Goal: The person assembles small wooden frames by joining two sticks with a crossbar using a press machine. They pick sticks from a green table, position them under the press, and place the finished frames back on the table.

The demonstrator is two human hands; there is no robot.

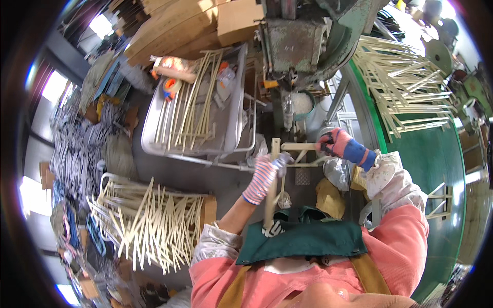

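One pale frame point(298, 147) is held in front of the chest, above the dark green apron point(303, 238) and just below the head of a worn green machine point(295, 46). Its long bar is stood nearly upright in view, and its shorter bars are pointed to the right. By the left hand point(261, 178), covered with a striped glove, the long bar is grasped near its upper part, the fingers curled around it and slightly blurred. By the right hand point(336, 145), covered with a red and blue glove, the far end of the shorter bars is met with bent fingers; how firmly it is gripped cannot be told, since that end is hidden by the glove.

Behind the hands, a bucket point(312, 113) is filled with whitish bits. To the left, a white tub point(149, 126) is loaded with loose bars point(191, 115), a tape roll point(172, 86) and small bags. Nearer the body, a rack point(109, 177) is heaped with more pale bars point(159, 226). To the right, a pile of frames point(405, 90) is spread over the green tabletop point(431, 159). At the top, cardboard boxes point(239, 23) are stacked beside the machine. Along the left side, grey bundles point(79, 149) are piled up.
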